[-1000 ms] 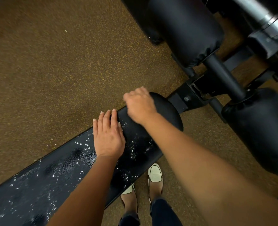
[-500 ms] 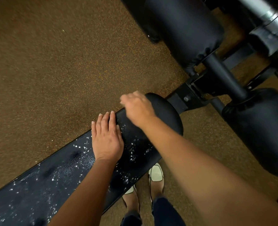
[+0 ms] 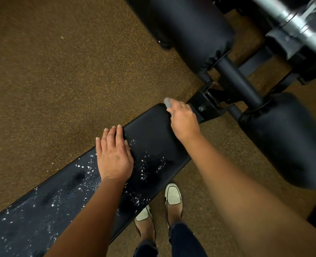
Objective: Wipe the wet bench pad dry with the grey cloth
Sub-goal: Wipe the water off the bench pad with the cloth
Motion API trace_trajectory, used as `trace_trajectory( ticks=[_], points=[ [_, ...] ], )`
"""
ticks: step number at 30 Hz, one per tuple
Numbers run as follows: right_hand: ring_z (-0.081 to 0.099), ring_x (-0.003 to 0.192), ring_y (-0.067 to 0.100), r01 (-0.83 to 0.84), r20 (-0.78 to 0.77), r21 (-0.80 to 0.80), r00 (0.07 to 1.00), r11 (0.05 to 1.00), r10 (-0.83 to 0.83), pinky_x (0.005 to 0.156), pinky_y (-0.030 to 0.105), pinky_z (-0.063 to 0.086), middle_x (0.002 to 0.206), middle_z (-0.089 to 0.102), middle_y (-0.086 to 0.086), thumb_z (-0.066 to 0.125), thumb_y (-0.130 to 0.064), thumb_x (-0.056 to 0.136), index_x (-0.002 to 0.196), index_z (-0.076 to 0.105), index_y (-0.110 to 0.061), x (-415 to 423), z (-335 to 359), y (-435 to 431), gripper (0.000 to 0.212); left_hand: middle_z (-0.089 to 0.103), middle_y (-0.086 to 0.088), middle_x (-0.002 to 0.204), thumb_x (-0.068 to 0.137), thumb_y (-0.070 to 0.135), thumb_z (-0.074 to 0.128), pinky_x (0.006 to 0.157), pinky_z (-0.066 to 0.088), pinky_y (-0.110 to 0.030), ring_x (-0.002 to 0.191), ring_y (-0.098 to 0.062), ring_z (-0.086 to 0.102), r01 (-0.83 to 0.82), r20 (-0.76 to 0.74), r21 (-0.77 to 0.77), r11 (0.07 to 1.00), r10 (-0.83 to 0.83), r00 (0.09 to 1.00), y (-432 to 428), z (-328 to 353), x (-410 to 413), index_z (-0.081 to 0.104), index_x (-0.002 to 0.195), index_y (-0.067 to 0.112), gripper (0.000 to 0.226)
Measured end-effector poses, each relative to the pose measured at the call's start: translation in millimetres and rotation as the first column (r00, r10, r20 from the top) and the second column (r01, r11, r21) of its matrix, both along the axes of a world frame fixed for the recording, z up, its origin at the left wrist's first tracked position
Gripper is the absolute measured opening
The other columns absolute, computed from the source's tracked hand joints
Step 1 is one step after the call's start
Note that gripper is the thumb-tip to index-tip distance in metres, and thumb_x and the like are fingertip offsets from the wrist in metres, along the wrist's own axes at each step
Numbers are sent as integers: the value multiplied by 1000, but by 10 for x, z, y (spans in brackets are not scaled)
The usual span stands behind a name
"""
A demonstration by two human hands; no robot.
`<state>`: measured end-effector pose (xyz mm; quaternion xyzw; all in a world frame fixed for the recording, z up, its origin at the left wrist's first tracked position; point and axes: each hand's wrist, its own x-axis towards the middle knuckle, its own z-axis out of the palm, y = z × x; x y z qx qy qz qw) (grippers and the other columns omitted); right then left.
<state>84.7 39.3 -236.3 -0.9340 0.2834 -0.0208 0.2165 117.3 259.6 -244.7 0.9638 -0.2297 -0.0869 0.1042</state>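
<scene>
While the left hand [image 3: 114, 156] lies flat (fingers [image 3: 116, 135] together) on bench pad [image 3: 149, 127], the right hand [image 3: 184, 121] grips grey cloth [image 3: 167, 102]

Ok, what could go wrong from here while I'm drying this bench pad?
1. The left hand lies flat on the bench pad among droplets; it may slip.
2. Only a small bit of grey cloth shows from the right hand; so bunched, it might smear water rather than soak it up.
3. The right hand is at the pad's end beside the metal bracket; a long stroke could knock knuckles on it.
</scene>
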Motion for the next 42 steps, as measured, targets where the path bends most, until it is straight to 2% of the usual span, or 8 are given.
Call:
trace_trajectory(
  ticks=[7,12,16,21,28,33,36,42],
  points=[
    [50,113,33,279,1,78,960,957,-280,91,38,45,127,51,20,54,-10,93,132,44,0,-574,208,299,41,41,-16,145,97,29,25,116,13,-49,139,-35,28,16,-10,-17,1000,-16,1000,22,5,14,36,143,6,53],
    [53,114,30,283,-103,216,958,934,-266,94,41,44,124,58,10,60,-23,90,132,48,-19,-144,212,81,44,40,-16,146,97,28,24,116,12,-50,140,-34,26,7,-6,-5,1000,-7,1000,10,-13,-6,33,144,6,53],
    [56,110,27,206,-75,266,978,942,-192,95,38,45,122,60,8,54,-14,92,132,53,-25,-204,199,-27,42,39,-16,147,97,28,23,116,12,-50,140,-34,26,5,2,-4,1000,-5,1000,3,-25,-10,33,145,6,54],
    [59,106,33,515,-209,212,854,831,-476,88,46,50,117,60,17,49,-20,97,132,48,-14,-895,240,277,36,38,-15,148,97,29,23,117,12,-50,142,-33,24,-9,-5,-14,1000,9,1000,0,-12,-23,33,145,7,54],
    [55,113,30,331,-172,143,936,933,-306,91,37,42,123,60,11,47,-18,97,135,48,-18,-301,166,22,38,34,-15,151,98,28,22,117,11,-50,143,-33,21,-6,8,-14,1000,6,1000,2,-43,-35,31,146,6,54],
    [63,100,30,596,-212,237,802,767,-558,83,41,54,107,62,15,45,-23,98,123,52,-10,-940,263,392,29,27,-15,154,98,30,20,117,9,-50,145,-33,16,11,-17,-20,1000,-11,1000,23,-17,-39,29,147,5,56],
    [60,105,32,666,-233,241,746,706,-624,85,40,51,111,62,18,44,-21,99,124,51,-7,-830,247,421,30,22,-14,156,98,30,18,118,6,-49,146,-31,11,22,-27,-10,1000,-22,999,46,-5,-52,26,148,5,57],
    [54,114,31,580,-216,332,814,744,-539,87,33,43,122,58,14,43,-19,99,130,51,-14,-663,247,181,32,14,-12,158,99,30,18,118,2,-48,147,-28,4,35,-34,-5,999,-36,999,91,-27,-115,20,150,7,56]
  ],
)
